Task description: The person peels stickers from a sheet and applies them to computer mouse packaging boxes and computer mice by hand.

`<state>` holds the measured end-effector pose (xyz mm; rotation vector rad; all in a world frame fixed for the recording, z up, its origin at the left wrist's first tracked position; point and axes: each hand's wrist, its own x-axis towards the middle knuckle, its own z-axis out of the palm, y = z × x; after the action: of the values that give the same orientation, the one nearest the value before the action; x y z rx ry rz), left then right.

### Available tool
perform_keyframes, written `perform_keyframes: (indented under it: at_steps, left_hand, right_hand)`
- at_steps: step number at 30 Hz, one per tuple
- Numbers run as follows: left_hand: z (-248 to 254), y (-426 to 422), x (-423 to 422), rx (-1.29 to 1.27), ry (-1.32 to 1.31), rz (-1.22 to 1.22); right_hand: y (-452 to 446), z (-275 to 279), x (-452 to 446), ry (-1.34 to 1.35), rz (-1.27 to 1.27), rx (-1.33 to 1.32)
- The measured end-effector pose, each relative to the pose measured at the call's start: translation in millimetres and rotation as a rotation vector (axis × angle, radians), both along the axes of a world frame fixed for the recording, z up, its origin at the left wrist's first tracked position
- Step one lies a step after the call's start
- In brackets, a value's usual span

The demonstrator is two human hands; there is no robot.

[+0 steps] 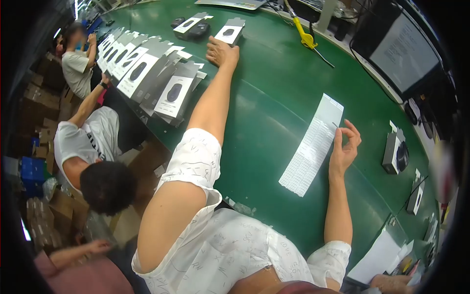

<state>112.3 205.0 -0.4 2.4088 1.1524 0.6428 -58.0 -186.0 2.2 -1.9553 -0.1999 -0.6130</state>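
At the far side of the green table, my left hand (pixel 223 53) reaches out with its fingers closed around the near end of a small white-and-grey box (pixel 230 32). The box has a dark oval product picture and raised end flaps. My right hand (pixel 344 149) is at the right edge of a long sheet of small white labels (pixel 312 147) lying on the table. Its fingertips are pinched together, and a thin dark sliver shows at them, too small to name.
Several similar boxes (pixel 139 73) stand in rows along the left edge. Another box lies on dark cases (pixel 198 30). A yellow air gun (pixel 306 39), a monitor (pixel 404 49) and a box with a dark round item (pixel 394 151) are on the right. Other people (pixel 93 147) sit at left.
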Motion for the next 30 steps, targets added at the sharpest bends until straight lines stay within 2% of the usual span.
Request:
perform_keyframes:
  at_steps: [3, 4, 6, 8, 12, 14, 16, 20, 22, 24, 26, 28, 30]
  left_hand:
    - [9.3, -50.6, -14.9, -0.006, -0.498, -0.41]
    - [15.2, -74.1, -24.8, -0.025, -0.49, -0.451]
    - [28.7, -123.5, -56.1, -0.053, -0.513, -0.804]
    - [29.4, -161.0, -82.7, -0.073, -0.579, -1.008]
    - [34.8, -197.6, -130.7, -0.357, -0.549, -1.305]
    - [40.6, -202.9, -147.1, -0.419, -0.56, -1.355]
    - [41.0, -198.6, -153.3, -0.689, -0.592, -1.453]
    - [36.9, -184.5, -158.2, -0.537, -0.543, -1.552]
    - [33.5, -183.1, -165.7, -0.57, -0.505, -1.555]
    - [25.9, -187.5, -170.9, -0.83, -0.63, -1.506]
    - [22.7, -190.7, -173.9, -0.854, -0.628, -1.485]
    - [21.7, -193.5, -175.6, -1.139, -0.686, -1.407]
    - [21.3, -192.7, -176.0, -1.138, -0.67, -1.408]
  right_hand:
    - [5.3, 6.3, -0.8, 0.015, 0.098, 0.204]
    - [5.8, 6.3, 0.9, -0.001, 0.169, 0.272]
    - [12.7, 13.7, -0.6, -0.047, 0.308, 0.377]
    - [19.6, 22.0, -7.8, -0.045, 0.422, 0.425]
    - [22.9, 22.6, -12.9, 0.003, 0.567, 0.411]
    - [20.4, 22.4, -12.5, 0.045, 0.561, 0.406]
    - [18.8, 27.2, -11.4, 0.081, 0.626, 0.558]
    - [12.8, 36.0, -11.3, 0.201, 0.66, 0.549]
    - [12.3, 37.6, -9.8, 0.215, 0.662, 0.536]
    - [14.3, 40.0, -9.8, 0.236, 0.67, 0.521]
    - [19.5, 40.2, -11.4, 0.251, 0.597, 0.516]
    - [24.5, 33.5, -12.4, 0.227, 0.513, 0.474]
    - [28.2, 30.8, -13.8, 0.195, 0.448, 0.434]
